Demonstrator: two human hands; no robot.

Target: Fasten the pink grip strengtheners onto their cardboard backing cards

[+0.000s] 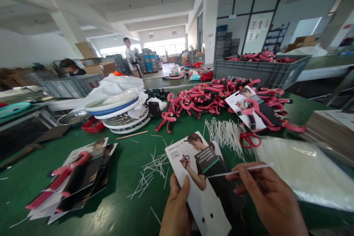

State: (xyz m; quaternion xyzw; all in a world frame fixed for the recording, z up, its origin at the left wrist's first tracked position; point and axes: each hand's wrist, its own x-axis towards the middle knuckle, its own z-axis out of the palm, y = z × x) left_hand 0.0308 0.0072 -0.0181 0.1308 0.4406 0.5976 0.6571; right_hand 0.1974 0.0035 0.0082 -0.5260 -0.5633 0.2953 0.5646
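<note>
Partly hidden, L hand (177, 204) has closed grip on card (210, 195); R hand (272, 195), grip shut, pinches tie (219, 174).

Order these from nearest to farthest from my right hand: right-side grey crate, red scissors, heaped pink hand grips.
1. Red scissors, just ahead
2. Heaped pink hand grips, beyond the scissors
3. Grey crate, behind the heap, right side

The left hand (177, 206) grips a printed black-and-white cardboard card (204, 184) while the right hand (265, 195) pinches a thin white plastic tie (235, 172) against its near-right side.
</note>
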